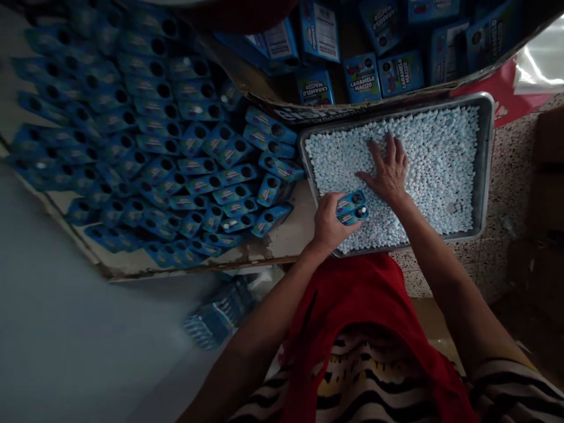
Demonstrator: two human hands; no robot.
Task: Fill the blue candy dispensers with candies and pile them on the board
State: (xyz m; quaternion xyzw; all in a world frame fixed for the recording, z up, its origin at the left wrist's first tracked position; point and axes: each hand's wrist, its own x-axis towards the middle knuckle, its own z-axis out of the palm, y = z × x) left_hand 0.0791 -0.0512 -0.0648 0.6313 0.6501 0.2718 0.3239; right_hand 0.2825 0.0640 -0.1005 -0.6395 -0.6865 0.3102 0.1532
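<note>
My left hand (329, 220) is closed around two small blue candy boxes (351, 204), held side by side over the left edge of the metal tray (488, 164). Each box has a round hole in its upper face, and a white candy shows at one hole. My right hand (388, 170) lies with fingers spread on the small white and pale blue candies (440, 153) that fill the tray. Its fingertips touch the candies, and its thumb points toward the boxes.
Rows of blue boxes with round holes (154, 144) cover much of the table (299, 211) at left. Behind the tray stands a cardboard carton (264, 100) holding more blue boxes (361, 76). Stacked brown boxes (549, 205) are dimly visible at right. A plastic-wrapped blue bundle (220, 314) sits below the table edge.
</note>
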